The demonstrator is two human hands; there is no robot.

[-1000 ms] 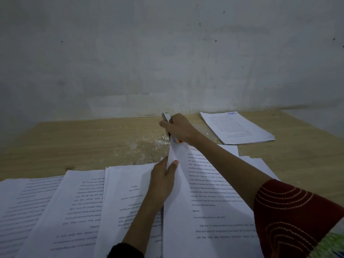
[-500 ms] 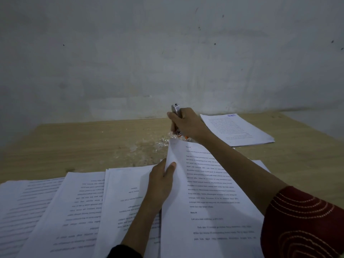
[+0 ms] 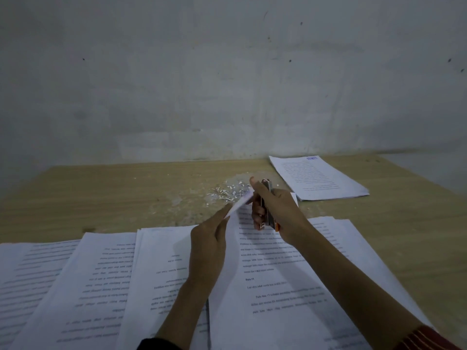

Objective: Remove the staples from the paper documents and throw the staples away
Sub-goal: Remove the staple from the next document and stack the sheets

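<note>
My right hand (image 3: 276, 207) is clenched around a metal tool (image 3: 269, 215) with an orange end, at the top corner of the document (image 3: 278, 286) lying at 6 o'clock. My left hand (image 3: 209, 246) pinches that lifted corner. Small pale bits (image 3: 228, 192) litter the counter (image 3: 126, 195) at 12 o'clock.

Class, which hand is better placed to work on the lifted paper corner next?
Right. The right hand grips the stapler close beside the lifted corner; the left hand is occupied holding the document up by its edge.
</note>
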